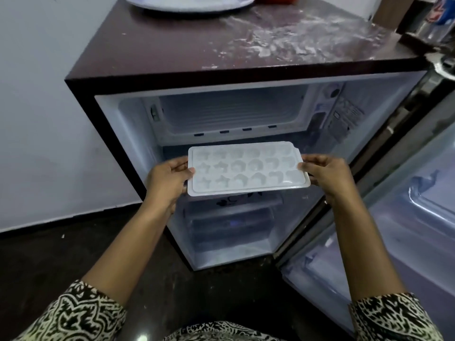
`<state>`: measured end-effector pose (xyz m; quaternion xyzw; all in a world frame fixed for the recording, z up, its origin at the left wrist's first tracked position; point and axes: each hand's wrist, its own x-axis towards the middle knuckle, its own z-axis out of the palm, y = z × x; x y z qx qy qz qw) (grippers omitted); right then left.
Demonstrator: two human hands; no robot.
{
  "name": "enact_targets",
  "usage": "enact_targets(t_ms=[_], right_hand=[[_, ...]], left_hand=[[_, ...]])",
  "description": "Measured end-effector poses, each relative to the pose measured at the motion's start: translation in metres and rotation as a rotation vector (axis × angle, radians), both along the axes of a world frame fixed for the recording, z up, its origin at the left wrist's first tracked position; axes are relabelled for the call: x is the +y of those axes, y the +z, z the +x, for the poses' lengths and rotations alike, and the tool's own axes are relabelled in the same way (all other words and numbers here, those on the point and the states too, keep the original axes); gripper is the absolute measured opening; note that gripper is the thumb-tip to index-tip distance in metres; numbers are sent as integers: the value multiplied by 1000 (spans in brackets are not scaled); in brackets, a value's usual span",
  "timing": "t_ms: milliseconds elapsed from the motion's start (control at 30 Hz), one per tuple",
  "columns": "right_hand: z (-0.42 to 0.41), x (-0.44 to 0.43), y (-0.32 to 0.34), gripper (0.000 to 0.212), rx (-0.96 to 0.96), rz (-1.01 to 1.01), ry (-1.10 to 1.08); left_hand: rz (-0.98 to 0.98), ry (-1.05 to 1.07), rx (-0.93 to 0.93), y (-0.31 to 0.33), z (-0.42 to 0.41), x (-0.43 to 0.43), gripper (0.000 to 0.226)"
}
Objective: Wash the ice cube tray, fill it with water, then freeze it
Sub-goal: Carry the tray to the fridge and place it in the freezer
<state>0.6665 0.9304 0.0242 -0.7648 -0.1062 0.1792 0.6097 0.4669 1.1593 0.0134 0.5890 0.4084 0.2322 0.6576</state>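
Hands grip the white ice cube tray (247, 168) by its short ends: the left hand (167, 180) pinches the left edge, thumb on top, and the right hand (325, 173) pinches the right edge likewise. Tray is held roughly level in front of the open mini fridge (103, 124), just below the freezer compartment (234, 112), with the fridge door (406, 217) swung open at right.

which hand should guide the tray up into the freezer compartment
Probably the left hand. Both hands grip the ice cube tray by its short ends, but the open door crowds the right hand; the left side is clear toward the freezer compartment.
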Motion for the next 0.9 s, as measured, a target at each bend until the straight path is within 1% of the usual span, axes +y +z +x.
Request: enact_targets(t_ms=[100,200,333,500,667,800,900], right_hand=[[21,15,6,18,-9,12,46],[43,28,10,13,-23,5,86],[64,43,16,18,-67,34,124],[82,59,18,14,-98,35,167],[91,74,15,11,-70,32,203],[101,85,15,13,-84,17,209],[108,94,19,25,-107,-7,238]], left_hand=[[22,35,-11,6,16,7,40],[43,62,-17,11,30,17,38],[99,73,-17,14,41,25,36],[165,110,2,17,52,36,41],[217,147,29,17,60,46,39],[291,160,133,19,72,56,35],[378,123,242,24,80,60,34]])
